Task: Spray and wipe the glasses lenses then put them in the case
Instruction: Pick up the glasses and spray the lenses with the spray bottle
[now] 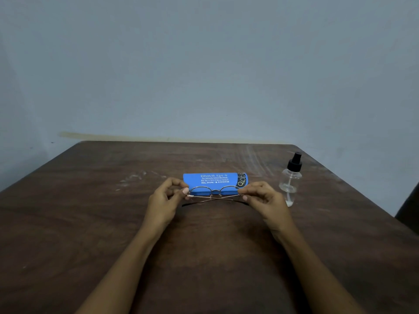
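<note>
The glasses [214, 193], a thin metal round-lens pair with the arms crossed behind the lenses, are held just above the tabletop [90, 211], in front of the closed blue case [215, 180]. The left hand [167, 198] pinches the frame's left end and the right hand [260, 196] pinches its right end, both grasping the glasses. This looks like an early step, the pair simply held, perhaps being folded or unfolded; I cannot tell whether the lenses are wet. If not yet sprayed, the next move calls for freeing the right hand to reach the clear spray bottle [291, 180], which stands upright just beside it. No cloth is visible. The tabletop is dark scuffed wood, set against a plain grey-blue wall [204, 64].
</note>
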Demonstrator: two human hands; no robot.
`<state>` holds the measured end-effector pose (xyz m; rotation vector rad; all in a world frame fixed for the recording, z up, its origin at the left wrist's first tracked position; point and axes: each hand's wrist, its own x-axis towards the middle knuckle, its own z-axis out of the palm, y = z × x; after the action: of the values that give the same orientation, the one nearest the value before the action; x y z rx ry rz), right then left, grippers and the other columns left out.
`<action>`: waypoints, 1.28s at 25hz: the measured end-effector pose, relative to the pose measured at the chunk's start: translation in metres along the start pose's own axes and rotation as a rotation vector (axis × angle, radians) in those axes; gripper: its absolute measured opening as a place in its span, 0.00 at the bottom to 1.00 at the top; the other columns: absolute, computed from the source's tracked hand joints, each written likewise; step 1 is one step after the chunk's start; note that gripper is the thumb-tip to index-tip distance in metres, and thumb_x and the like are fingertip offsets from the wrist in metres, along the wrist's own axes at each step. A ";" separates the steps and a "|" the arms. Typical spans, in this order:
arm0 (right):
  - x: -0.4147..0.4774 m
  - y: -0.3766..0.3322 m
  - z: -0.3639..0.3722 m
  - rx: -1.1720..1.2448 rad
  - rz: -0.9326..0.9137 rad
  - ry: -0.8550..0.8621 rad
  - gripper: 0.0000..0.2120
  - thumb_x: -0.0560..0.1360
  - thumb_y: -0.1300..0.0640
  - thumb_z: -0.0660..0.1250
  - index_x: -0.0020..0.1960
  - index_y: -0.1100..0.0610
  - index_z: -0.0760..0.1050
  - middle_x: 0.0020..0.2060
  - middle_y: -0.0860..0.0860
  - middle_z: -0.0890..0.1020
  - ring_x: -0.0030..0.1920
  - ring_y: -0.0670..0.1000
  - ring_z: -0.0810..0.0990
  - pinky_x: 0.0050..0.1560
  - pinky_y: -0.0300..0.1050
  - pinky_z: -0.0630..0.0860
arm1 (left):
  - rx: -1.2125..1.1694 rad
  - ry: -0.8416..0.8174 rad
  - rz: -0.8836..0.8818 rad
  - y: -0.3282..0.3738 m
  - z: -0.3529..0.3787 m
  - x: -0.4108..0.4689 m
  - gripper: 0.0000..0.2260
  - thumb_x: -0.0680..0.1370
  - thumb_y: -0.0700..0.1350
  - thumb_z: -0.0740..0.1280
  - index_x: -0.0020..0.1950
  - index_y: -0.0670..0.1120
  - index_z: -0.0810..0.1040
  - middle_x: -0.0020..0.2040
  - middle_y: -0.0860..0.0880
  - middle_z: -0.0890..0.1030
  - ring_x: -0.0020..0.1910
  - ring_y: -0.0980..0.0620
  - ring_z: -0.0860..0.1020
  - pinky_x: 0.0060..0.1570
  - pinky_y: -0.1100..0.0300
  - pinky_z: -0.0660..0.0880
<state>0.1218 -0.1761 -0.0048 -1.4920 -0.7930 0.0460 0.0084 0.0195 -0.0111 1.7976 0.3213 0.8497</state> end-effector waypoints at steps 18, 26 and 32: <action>0.004 0.005 -0.010 -0.101 0.054 0.087 0.16 0.68 0.73 0.68 0.34 0.52 0.79 0.33 0.51 0.79 0.28 0.37 0.75 0.31 0.28 0.70 | 0.029 -0.294 -0.048 0.000 0.000 -0.002 0.06 0.75 0.38 0.65 0.42 0.46 0.80 0.33 0.58 0.81 0.33 0.67 0.75 0.36 0.75 0.68; 0.001 0.008 -0.009 0.056 0.198 0.066 0.15 0.71 0.74 0.64 0.35 0.57 0.80 0.28 0.49 0.80 0.25 0.39 0.74 0.29 0.29 0.71 | -0.001 -0.335 -0.099 0.004 0.000 -0.004 0.08 0.75 0.39 0.64 0.49 0.37 0.80 0.44 0.48 0.79 0.40 0.60 0.76 0.38 0.77 0.69; 0.001 0.010 -0.007 0.059 0.218 0.068 0.11 0.70 0.73 0.66 0.38 0.59 0.80 0.25 0.45 0.80 0.25 0.38 0.74 0.28 0.28 0.70 | -0.048 -0.346 -0.140 0.003 -0.001 -0.003 0.06 0.76 0.40 0.63 0.46 0.43 0.80 0.43 0.50 0.79 0.44 0.56 0.75 0.40 0.78 0.68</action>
<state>0.1300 -0.1805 -0.0125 -1.5105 -0.5675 0.1803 0.0044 0.0172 -0.0095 1.8155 0.1965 0.4347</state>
